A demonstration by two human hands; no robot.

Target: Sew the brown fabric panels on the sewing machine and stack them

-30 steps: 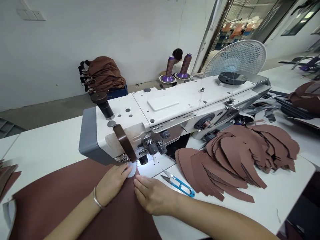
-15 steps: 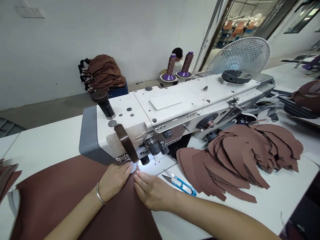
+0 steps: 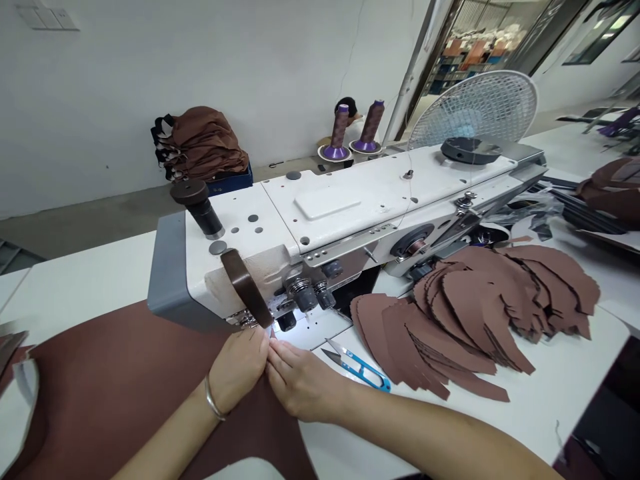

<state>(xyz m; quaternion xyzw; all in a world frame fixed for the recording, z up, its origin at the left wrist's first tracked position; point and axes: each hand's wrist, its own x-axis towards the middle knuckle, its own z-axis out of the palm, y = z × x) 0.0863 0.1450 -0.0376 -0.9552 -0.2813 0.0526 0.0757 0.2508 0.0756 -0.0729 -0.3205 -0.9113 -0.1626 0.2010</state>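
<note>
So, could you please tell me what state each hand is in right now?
Left hand: closed, holding the brown fabric panel.
Right hand: closed, holding the same panel.

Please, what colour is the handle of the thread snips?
The handle is blue, clearest in the head view.

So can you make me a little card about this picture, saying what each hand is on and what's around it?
Left hand: on the brown cloth, close to the needle
Right hand: on the edge of that cloth
Machine: white sewing machine
Nearby: thread snips, cut brown pieces
Behind: thread cones, fan
</note>
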